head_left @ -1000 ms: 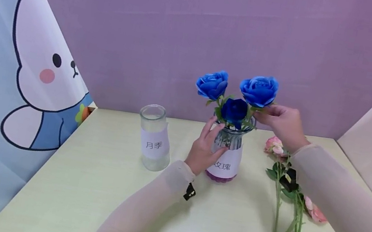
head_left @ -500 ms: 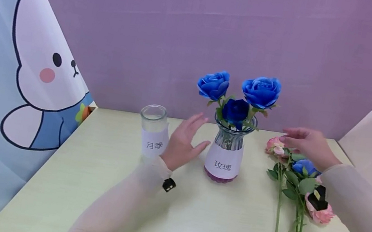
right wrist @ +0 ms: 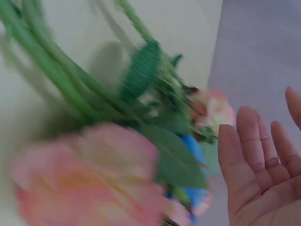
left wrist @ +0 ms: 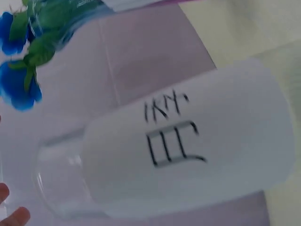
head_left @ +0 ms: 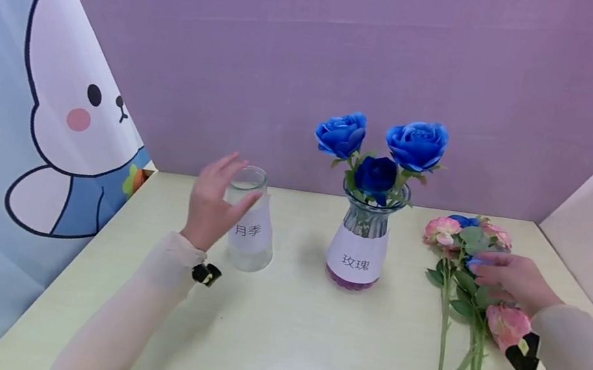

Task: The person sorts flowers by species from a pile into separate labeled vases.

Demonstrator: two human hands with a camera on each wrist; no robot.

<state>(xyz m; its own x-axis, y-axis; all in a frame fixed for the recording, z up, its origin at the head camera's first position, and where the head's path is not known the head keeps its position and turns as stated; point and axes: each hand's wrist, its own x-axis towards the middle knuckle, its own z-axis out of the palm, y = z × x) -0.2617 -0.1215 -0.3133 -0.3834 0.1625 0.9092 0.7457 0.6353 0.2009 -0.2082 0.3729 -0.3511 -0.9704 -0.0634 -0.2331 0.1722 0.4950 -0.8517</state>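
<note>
My left hand (head_left: 216, 204), fingers spread, is at the left side of a plain glass vase (head_left: 251, 253) with a white paper label. In the left wrist view that labelled vase (left wrist: 188, 146) fills the middle, my fingertips near its mouth. My right hand (head_left: 517, 283) reaches over the pile of loose flowers on the right, palm open and holding nothing in the right wrist view. Beneath and around it lie pink flowers (head_left: 508, 325), part of a blue rose (head_left: 464, 221), leaves and green stems (head_left: 442, 336). A large pink flower (right wrist: 89, 176) is close in the right wrist view.
A second glass vase (head_left: 356, 258), labelled and purple at its base, holds blue roses (head_left: 415, 145) between the two hands. A purple cloth (head_left: 294, 65) hangs behind the pale table (head_left: 313, 360). A printed cartoon cloth (head_left: 84, 108) stands at the left.
My right hand has let go of the blue rose in the vase and moved right, down over the loose flowers. My left hand has moved left from that vase to the plain glass one.
</note>
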